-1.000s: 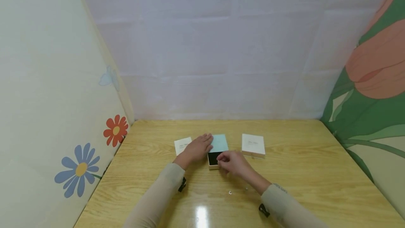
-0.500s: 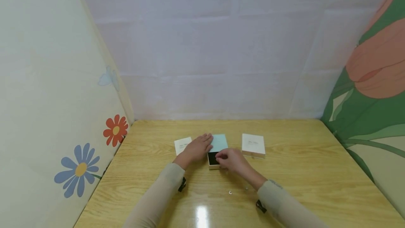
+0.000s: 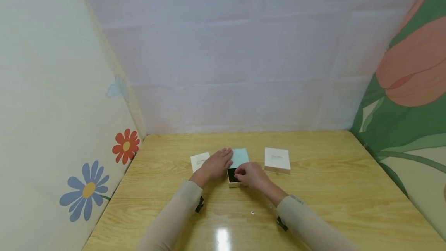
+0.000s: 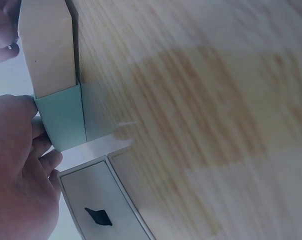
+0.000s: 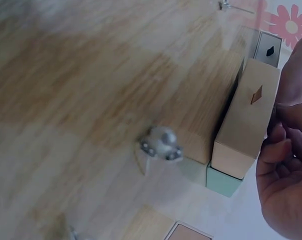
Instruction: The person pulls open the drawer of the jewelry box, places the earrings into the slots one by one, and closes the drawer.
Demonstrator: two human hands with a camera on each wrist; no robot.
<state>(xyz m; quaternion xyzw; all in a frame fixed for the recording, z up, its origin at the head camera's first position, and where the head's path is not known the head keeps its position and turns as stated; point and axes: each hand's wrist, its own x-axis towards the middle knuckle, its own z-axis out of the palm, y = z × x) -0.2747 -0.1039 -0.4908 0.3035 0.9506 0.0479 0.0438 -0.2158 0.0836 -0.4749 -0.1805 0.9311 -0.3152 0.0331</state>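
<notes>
A mint sleeve (image 3: 239,158) has its cream drawer (image 3: 234,184) pulled out toward me, black inside. My left hand (image 3: 216,164) rests on the sleeve's left side, its fingertips over the top edge in the left wrist view (image 4: 21,160). Over the drawer, my right hand (image 3: 253,175) pinches a tiny shiny piece, apparently an earring (image 4: 11,47), between thumb and fingertips. Most of it is hidden by the fingers. On the table in front lies an earring (image 3: 252,212) with a pearl and small stones, clearest in the right wrist view (image 5: 163,142); another small shiny piece (image 3: 270,207) is beside it.
A white lidded box (image 3: 277,160) stands to the right of the sleeve. A white printed card or flat box (image 3: 199,160) lies partly under the left forearm side. The wooden table (image 3: 153,189) meets a pale cloth wall at the back.
My right hand has moved left and slightly inward over the black inside of the drawer, still pinching. The left hand stays on the sleeve. The head view has shifted slightly.
</notes>
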